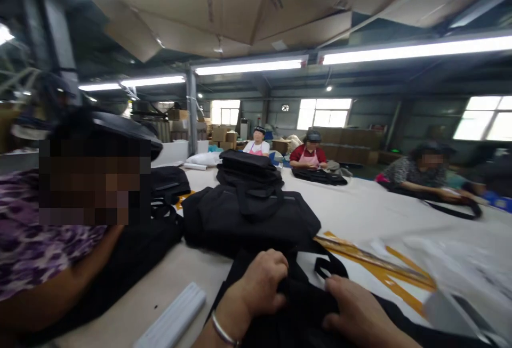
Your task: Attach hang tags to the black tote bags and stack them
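Note:
A black fabric bag [296, 305] lies on the table right in front of me, with a loop of black strap [330, 268] at its far right side. My left hand [262, 284], a silver bangle on its wrist, has its fingers curled over the bag's fabric. On the other side, my right hand [356, 305] is closed on the same bag, its fingertips partly lost against the dark cloth. Just beyond lies another black bag [252, 215] with handles, and behind it rests a stack of folded black bags [250, 167].
A co-worker in a purple patterned top [36, 241] leans in close at left over black fabric. A pale, flat bundle [174, 316] lies near my left wrist. Yellow-orange strips [380, 268] and clear plastic [448, 262] lie at right. Several people work across the white table [360, 204].

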